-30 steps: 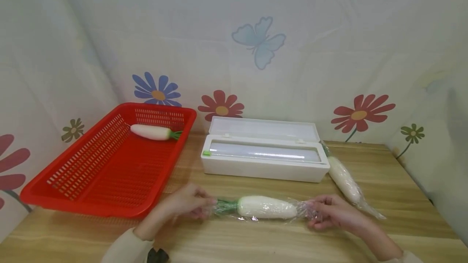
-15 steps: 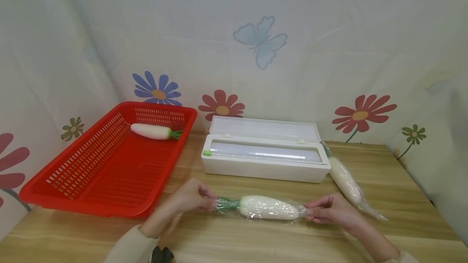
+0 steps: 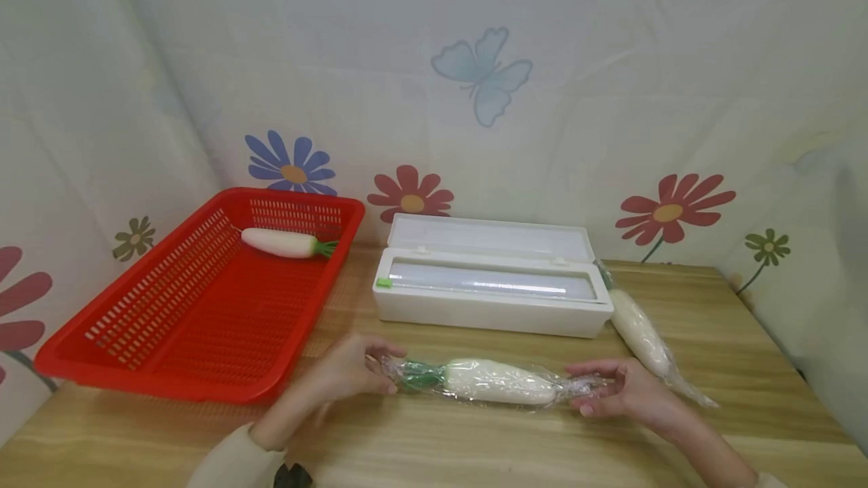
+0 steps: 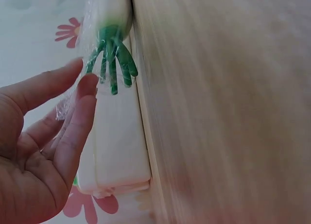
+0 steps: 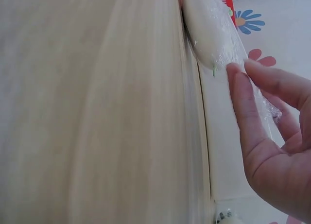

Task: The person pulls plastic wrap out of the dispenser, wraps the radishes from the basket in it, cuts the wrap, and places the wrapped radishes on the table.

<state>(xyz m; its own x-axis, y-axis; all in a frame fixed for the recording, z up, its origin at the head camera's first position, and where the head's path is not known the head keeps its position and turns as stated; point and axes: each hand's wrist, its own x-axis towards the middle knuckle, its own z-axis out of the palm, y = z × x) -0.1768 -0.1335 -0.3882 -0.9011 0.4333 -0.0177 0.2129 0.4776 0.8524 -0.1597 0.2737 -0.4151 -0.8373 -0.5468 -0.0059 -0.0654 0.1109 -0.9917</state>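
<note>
A white radish (image 3: 498,381) with green stem stubs lies wrapped in cling film (image 3: 566,388) near the table's front. My left hand (image 3: 353,371) has thumb and fingers around the film end beyond the green stubs (image 4: 114,59); in the left wrist view the fingertips pinch close to it. At the tapered end my right hand (image 3: 627,390) holds the other film tail, and the right wrist view shows thumb and finger pinching the film (image 5: 265,107). Behind stands a white cling film dispenser (image 3: 491,315), its lid up and the roll visible.
A red plastic basket (image 3: 271,390) stands at the left with one unwrapped radish (image 3: 281,242) inside. Another wrapped radish (image 3: 640,333) lies at the right, beside the dispenser. A flower-printed cloth (image 3: 542,149) rises behind the wooden table (image 3: 719,352).
The fingers of both hands have shifted on the film ends; in the head view they are more spread than half a second ago. The wrapped radish has stayed almost in place.
</note>
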